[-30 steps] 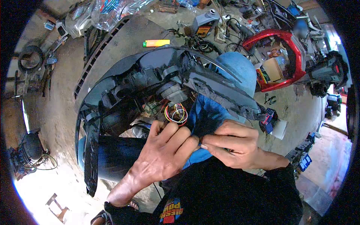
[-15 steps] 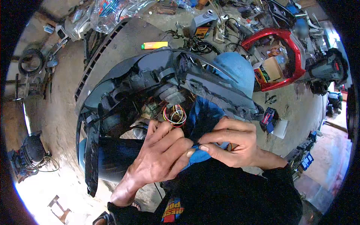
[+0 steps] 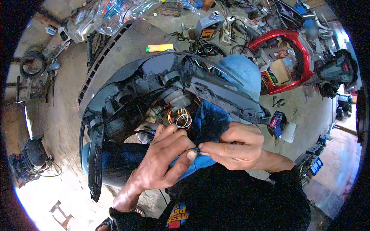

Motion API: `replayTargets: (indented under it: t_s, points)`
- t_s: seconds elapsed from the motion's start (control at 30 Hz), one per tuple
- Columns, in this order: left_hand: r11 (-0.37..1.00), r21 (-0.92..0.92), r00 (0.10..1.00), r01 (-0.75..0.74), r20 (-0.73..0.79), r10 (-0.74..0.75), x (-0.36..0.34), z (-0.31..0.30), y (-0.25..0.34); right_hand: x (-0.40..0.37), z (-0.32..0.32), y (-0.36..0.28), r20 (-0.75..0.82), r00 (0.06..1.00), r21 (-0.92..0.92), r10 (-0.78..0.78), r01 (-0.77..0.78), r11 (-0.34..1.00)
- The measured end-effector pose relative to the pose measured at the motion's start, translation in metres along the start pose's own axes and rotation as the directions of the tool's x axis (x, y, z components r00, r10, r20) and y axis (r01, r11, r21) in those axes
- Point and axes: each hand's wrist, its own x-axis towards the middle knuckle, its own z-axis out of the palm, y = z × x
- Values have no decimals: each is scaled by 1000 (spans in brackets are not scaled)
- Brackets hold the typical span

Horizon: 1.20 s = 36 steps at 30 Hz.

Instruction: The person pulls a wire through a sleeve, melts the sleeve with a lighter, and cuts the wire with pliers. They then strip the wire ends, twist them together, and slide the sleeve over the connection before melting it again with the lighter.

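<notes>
My left hand (image 3: pixel 163 156) and my right hand (image 3: pixel 235 148) meet in front of my lap. Thumb and forefinger of each are pinched on a small dark wire-like piece (image 3: pixel 197 149), mostly covered by the fingertips. Just beyond the left knuckles is a loop of red, yellow and white wires (image 3: pixel 179 118). It hangs beneath a grey round housing (image 3: pixel 178 98) inside a large dark plastic fairing (image 3: pixel 162 63), which arches across my legs. Blue denim (image 3: pixel 212 119) shows behind the right fingers.
An orange and green lighter (image 3: pixel 160 48) lies on a flat grey panel (image 3: pixel 150 34) beyond the fairing. To the right are a red plastic body panel (image 3: pixel 308 65), a cardboard box (image 3: pixel 280 71) and a small dark box (image 3: pixel 276 124). A grey bottle (image 3: pixel 210 25) stands farther back.
My left thumb has shifted lower and now shows its nail. The right fingers have drawn closer together at the small dark piece. The fairing stays nearly in place.
</notes>
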Motion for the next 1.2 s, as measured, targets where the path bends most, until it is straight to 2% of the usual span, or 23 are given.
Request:
replayTargets:
  t_s: [0.2, 0.27, 0.37, 0.57, 0.7, 0.87, 1.0, 1.1, 1.2]
  points:
    - [997, -61, 997, 39, 67, -35, 4, -10, 4, 9, -7, -1, 96, 988, -76, -118, 126, 989]
    - [999, -40, 997, 32, 73, -29, 4, -10, 3, 13, -9, -1, 134, 986, -40, -103, 110, 993]
    - [999, 34, 996, 19, 89, -22, 4, -9, 3, 12, -9, -1, 160, 986, 25, -40, 37, 999]
    - [979, 202, 998, -30, -57, 42, -3, 1, 2, 8, -17, -5, 189, 973, 66, 130, -145, 987]
    - [900, 415, 988, -134, -19, 155, -5, 3, 1, 6, -15, -6, 151, 969, 75, 193, -206, 976]
    - [807, 555, 975, -203, 38, 219, -4, 6, 1, 3, -19, -3, 177, 976, 33, 125, -133, 991]
    - [785, 588, 976, -192, 32, 214, -6, 8, 1, -2, -17, 1, 176, 983, 5, 54, -56, 998]
    - [773, 608, 977, -182, 26, 210, -6, 9, 1, 3, -20, -3, 187, 975, 25, 121, -128, 991]
    - [765, 613, 972, -196, 21, 233, -5, 11, 0, 3, -19, -4, 198, 976, 9, 95, -99, 995]
